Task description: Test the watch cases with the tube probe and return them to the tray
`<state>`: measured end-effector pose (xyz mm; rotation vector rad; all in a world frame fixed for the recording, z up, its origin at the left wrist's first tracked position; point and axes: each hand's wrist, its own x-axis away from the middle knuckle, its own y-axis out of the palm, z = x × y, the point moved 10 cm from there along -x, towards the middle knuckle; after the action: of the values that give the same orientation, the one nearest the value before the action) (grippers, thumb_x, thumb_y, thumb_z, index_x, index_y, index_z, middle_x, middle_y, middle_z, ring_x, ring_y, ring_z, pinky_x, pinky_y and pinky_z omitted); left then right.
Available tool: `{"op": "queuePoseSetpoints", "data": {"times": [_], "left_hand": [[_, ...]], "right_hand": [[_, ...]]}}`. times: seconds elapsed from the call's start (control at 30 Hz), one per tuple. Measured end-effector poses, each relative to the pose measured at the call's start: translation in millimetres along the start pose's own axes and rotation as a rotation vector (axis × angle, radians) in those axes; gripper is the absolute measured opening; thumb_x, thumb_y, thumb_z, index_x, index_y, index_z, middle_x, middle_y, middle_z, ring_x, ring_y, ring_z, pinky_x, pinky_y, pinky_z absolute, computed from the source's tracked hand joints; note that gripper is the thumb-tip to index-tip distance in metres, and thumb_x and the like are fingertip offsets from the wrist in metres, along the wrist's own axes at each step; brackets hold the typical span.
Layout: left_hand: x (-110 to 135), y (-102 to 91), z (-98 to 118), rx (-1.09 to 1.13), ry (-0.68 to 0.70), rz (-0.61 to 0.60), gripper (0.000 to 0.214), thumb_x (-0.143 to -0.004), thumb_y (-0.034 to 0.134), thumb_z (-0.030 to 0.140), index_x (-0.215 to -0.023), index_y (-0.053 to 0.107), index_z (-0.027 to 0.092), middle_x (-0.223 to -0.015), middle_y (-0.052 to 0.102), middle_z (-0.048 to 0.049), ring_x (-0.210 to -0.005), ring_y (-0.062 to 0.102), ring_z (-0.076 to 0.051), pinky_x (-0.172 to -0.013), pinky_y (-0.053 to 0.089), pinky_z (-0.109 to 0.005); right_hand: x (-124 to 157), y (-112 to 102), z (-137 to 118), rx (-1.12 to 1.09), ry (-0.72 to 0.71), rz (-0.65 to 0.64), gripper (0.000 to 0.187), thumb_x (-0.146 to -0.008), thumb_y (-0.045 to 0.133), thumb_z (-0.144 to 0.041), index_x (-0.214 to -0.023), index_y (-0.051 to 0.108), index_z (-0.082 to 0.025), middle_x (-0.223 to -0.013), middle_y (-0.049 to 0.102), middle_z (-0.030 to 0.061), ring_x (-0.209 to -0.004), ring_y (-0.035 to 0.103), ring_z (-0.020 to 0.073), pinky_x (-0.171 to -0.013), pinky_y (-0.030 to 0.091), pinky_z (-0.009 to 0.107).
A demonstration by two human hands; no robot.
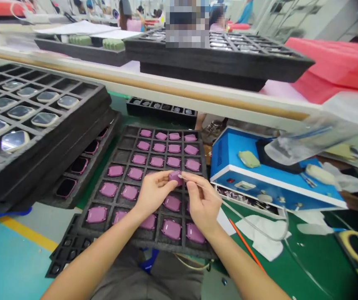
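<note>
My left hand (pixel 154 191) pinches a small purple watch case (pixel 175 176) between thumb and fingers. Opposite it, my right hand (pixel 202 205) grips a thin pen-like tool (pixel 194 178), its tip close to the case; whether they touch I cannot tell. A clear hose (pixel 244 217) runs from near the right hand to the blue box on the right. Beneath both hands lies a black foam tray (pixel 121 156), with purple watch cases in most of its compartments. Some compartments at its far left have nothing in them. My forearms hide part of the near rows.
Black trays of pale-rimmed watches (pixel 43 118) are stacked on the left. A blue machine (pixel 223 154) stands right, with white tissue (pixel 265 235) and an orange stick (pixel 246 246) before it. A shelf rail (pixel 197 96) crosses above, bearing more trays (pixel 223 58). People are behind.
</note>
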<state>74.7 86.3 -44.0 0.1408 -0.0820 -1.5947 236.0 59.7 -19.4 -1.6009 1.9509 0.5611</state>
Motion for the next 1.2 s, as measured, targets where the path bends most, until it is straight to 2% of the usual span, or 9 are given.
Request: {"op": "queuePoseSetpoints", "data": {"times": [0.2, 0.63, 0.8, 0.93, 1.2], "left_hand": [[2, -2.9, 2, -0.014, -0.012, 0.037, 0.036, -0.071, 0.091, 0.029, -0.104, 0.084, 0.015, -0.106, 0.085, -0.0098, -0.097, 0.081, -0.027, -0.095, 0.065, -0.038], [3, -2.6, 5, 0.016, -0.002, 0.042, 0.034, -0.071, 0.092, 0.026, -0.102, 0.084, 0.015, -0.104, 0.085, -0.0085, -0.096, 0.082, -0.026, -0.092, 0.067, -0.035], [4, -3.6, 4, 0.011, -0.013, 0.051, 0.036, -0.07, 0.092, 0.028, -0.103, 0.084, 0.015, -0.103, 0.085, -0.0095, -0.095, 0.082, -0.028, -0.092, 0.067, -0.038], [4, -2.8, 3, 0.004, -0.019, 0.045, 0.037, -0.07, 0.092, 0.03, -0.103, 0.084, 0.015, -0.104, 0.085, -0.0101, -0.097, 0.082, -0.029, -0.094, 0.067, -0.041], [4, -2.7, 3, 0.007, -0.022, 0.044, 0.037, -0.071, 0.091, 0.028, -0.104, 0.084, 0.015, -0.105, 0.085, -0.0101, -0.096, 0.082, -0.028, -0.093, 0.067, -0.039]], "right_hand": [[-3, -1, -8, -0.047, -0.031, 0.004, 0.018, -0.102, 0.062, -0.019, -0.109, 0.078, -0.026, -0.107, 0.082, 0.0047, -0.106, 0.078, 0.02, -0.094, 0.066, 0.037], [-2, -1, -1, -0.056, 0.019, 0.0, 0.017, -0.103, 0.062, -0.02, -0.108, 0.077, -0.025, -0.109, 0.082, 0.0062, -0.106, 0.079, 0.0218, -0.094, 0.067, 0.039], [-1, -2, 0, -0.068, 0.015, -0.005, 0.018, -0.103, 0.062, -0.018, -0.109, 0.077, -0.026, -0.11, 0.081, 0.0048, -0.107, 0.078, 0.0199, -0.096, 0.065, 0.037], [-1, -2, 2, -0.061, 0.033, -0.006, 0.017, -0.103, 0.061, -0.02, -0.109, 0.077, -0.026, -0.11, 0.081, 0.0059, -0.107, 0.078, 0.0219, -0.096, 0.066, 0.04], [-1, -3, 1, -0.056, 0.031, 0.004, 0.016, -0.103, 0.061, -0.021, -0.108, 0.076, -0.025, -0.108, 0.081, 0.0065, -0.106, 0.078, 0.0224, -0.095, 0.067, 0.041]]}}
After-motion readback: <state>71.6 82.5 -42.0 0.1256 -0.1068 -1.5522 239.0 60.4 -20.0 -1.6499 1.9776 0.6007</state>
